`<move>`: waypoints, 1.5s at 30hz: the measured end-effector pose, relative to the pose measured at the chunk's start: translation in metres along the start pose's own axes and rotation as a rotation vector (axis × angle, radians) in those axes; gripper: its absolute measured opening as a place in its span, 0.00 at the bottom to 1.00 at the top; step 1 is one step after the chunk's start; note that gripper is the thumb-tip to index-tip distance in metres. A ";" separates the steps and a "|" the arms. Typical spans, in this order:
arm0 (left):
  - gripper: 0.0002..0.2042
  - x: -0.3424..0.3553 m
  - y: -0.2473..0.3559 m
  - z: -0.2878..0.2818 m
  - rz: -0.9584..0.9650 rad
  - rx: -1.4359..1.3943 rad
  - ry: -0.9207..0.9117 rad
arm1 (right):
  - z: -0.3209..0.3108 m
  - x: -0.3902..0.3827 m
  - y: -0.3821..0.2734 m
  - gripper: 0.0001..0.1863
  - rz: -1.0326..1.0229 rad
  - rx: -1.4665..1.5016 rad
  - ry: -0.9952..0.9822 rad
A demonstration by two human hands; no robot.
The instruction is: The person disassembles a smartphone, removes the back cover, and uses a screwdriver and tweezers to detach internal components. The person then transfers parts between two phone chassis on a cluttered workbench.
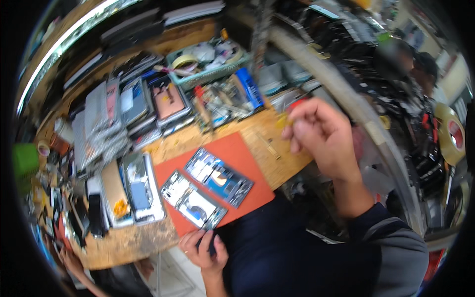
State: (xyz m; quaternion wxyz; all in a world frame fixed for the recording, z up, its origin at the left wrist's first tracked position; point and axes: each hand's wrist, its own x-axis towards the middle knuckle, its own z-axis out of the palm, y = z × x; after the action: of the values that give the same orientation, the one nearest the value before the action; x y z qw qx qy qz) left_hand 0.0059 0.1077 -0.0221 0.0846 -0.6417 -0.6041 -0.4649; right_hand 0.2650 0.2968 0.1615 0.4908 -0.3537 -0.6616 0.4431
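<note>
On an orange-red mat (242, 153) lie two opened phone bodies side by side. The nearer-left opened phone (194, 200) shows a silver inner frame with a white rectangular part. Beside it on the right, the second opened phone (217, 175) has dark and blue insides. My left hand (204, 250) is curled at the mat's near edge, close to the lower end of the left phone; something dark shows between its fingers. Raised over the bench's right side, my right hand (321, 133) is closed in a pinch, with a small blurred yellow piece (282, 120) at its fingertips.
Behind the mat stand a teal basket (213, 74) with tape rolls, a pile of hand tools (220, 106) and a blue cylinder (250, 88). Stacked phone parts and trays (143, 185) fill the left. Another person's hand (71, 260) shows at lower left.
</note>
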 end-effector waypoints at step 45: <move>0.09 0.043 0.001 -0.008 0.068 0.092 0.071 | 0.130 -0.103 0.090 0.08 -0.568 -0.326 -0.215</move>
State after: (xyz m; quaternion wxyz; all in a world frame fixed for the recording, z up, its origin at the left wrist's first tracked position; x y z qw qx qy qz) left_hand -0.0040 0.1316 0.0127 0.1510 -0.6403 -0.5994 -0.4560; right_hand 0.1703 0.2053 0.0263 0.4589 -0.1805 -0.8437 0.2120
